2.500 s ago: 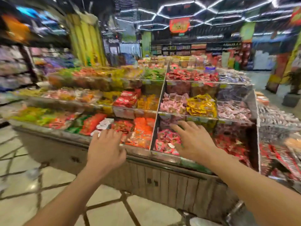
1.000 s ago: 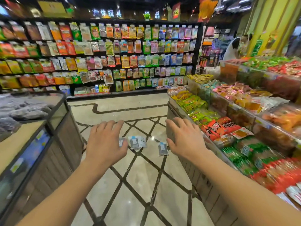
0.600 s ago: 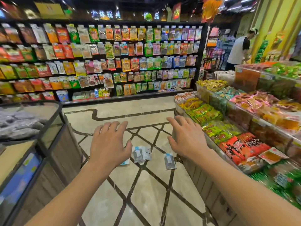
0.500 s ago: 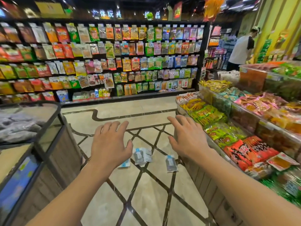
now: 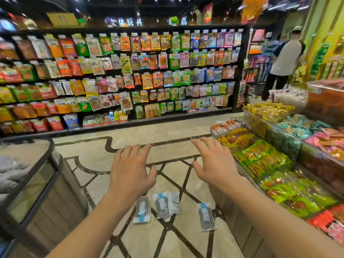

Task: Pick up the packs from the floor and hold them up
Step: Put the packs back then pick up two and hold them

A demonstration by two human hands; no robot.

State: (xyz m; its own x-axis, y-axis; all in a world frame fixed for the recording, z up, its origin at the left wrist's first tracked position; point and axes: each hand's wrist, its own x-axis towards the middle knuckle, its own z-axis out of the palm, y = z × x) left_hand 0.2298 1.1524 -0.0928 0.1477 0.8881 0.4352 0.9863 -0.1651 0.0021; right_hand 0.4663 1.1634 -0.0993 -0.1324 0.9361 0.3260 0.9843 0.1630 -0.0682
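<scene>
Several clear packs with dark contents and blue labels lie flat on the tiled floor: one pack (image 5: 142, 209) under my left forearm, a middle pack (image 5: 165, 203) overlapping another, and a right pack (image 5: 205, 216) near the display's base. My left hand (image 5: 130, 172) and my right hand (image 5: 214, 164) are stretched forward, palms down, fingers spread, holding nothing. Both hands hover well above the packs, not touching them.
A tiered snack display (image 5: 270, 164) runs along the right, its wooden base beside the right pack. A glass-topped counter (image 5: 37, 183) stands at the left. A wall of hanging snack bags (image 5: 130, 75) closes the aisle ahead. A person (image 5: 283, 62) stands at the far right.
The view has turned from the snack display to the aisle and moved closer. The packs now appear nearer and lower, below my wrists. Both hands stay empty and spread.
</scene>
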